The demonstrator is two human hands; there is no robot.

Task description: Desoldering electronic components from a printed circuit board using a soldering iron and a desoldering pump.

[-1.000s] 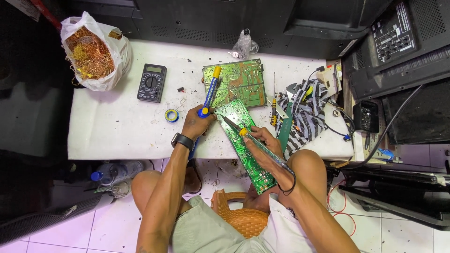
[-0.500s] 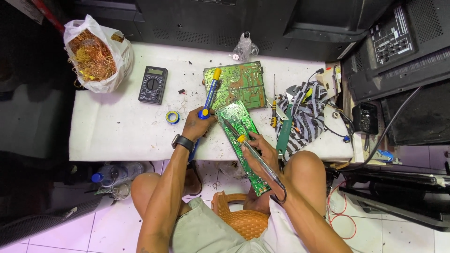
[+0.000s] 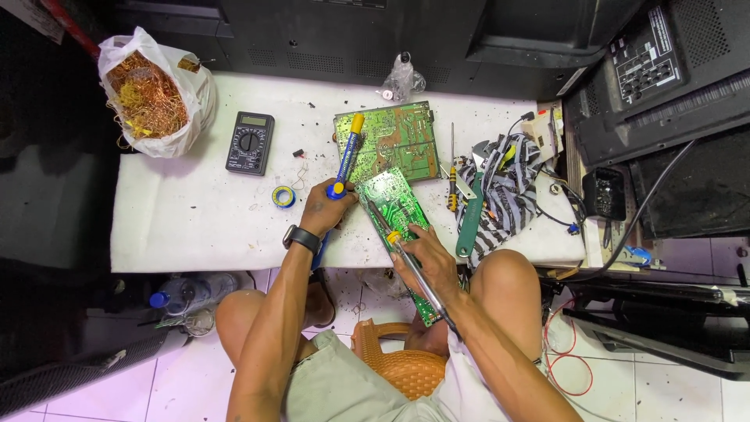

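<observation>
Between left hand [image 3: 322, 209] and right hand [image 3: 426, 262], narrow green circuit board [image 3: 394, 205], touching both.

The narrow circuit board [image 3: 398, 227] runs under the right hand [image 3: 426, 262] — its middle hidden. At twelve o'clock, the small clear bag's [image 3: 402, 78] contents are too small to tell.

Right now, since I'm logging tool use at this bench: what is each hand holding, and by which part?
Left hand grips the blue desoldering pump by its lower end. Right hand holds the soldering iron by its handle.
</observation>
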